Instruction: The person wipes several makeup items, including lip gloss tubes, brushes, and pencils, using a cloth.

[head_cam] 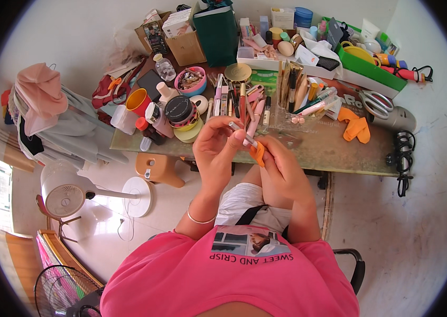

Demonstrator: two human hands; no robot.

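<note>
Above the front edge of the cluttered table (326,158), my left hand (220,148) pinches one end of a slim silvery cosmetic tube (247,137) between thumb and fingers. My right hand (281,164) holds an orange cloth (258,153) around the tube's other end. Just beyond my hands lie several upright and leaning makeup tubes, among them a pink tube (255,123) and a small black-capped tube (267,111). A second orange cloth (354,126) lies crumpled on the table at the right.
Jars with a black lid (178,109), a yellow cup (138,100) and a pink bowl (190,81) stand at the left. A clear organizer (298,119) holds brushes and pens. Scissors (376,104) and a hair dryer (396,119) lie right. An orange stool (158,168) stands below.
</note>
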